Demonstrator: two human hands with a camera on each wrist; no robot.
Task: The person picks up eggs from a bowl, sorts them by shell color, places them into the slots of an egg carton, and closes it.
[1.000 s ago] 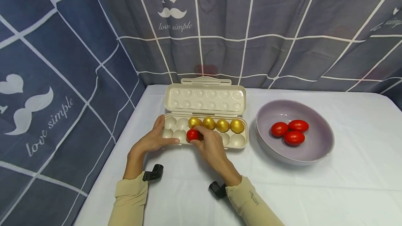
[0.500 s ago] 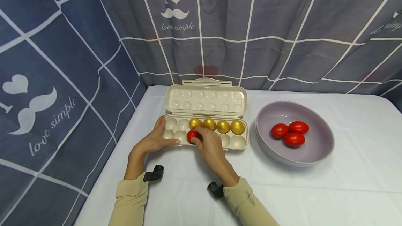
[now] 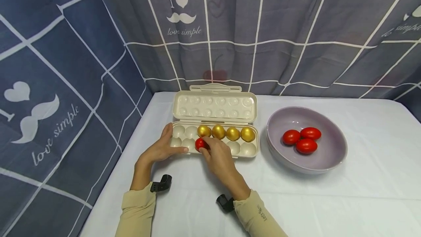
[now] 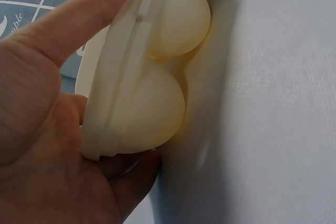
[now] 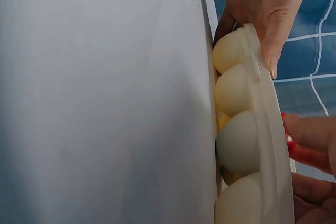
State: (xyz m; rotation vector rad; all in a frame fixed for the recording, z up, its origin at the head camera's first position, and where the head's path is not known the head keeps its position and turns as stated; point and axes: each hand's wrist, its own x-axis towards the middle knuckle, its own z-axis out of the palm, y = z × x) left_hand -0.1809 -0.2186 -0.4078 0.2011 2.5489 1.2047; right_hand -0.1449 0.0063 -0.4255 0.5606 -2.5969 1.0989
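A cream plastic egg box (image 3: 214,106) lies with its lid raised back, its cups in two rows. My left hand (image 3: 160,148) grips the box's left end; in the left wrist view the thumb lies along the rim (image 4: 100,103) and fingers reach round beneath. With thumb and fingertips, my right hand (image 3: 222,157) pinches a red egg (image 3: 199,144) at a front-row cup near the middle. Several gold eggs, such as the rightmost gold egg (image 3: 247,134), fill the back row from the middle to the right end. The right hand partly hides the front row.
To the right of the box stands a round mauve bowl (image 3: 335,149) with three red eggs (image 3: 306,146) in it. A white cloth (image 3: 312,204) covers the table. Grey-blue curtains (image 3: 289,21) hang behind and at the left.
The right hand stays at the same cup with the red egg, its wrist and forearm shifted slightly left. The left hand keeps its place on the box. The head view has shifted slightly.
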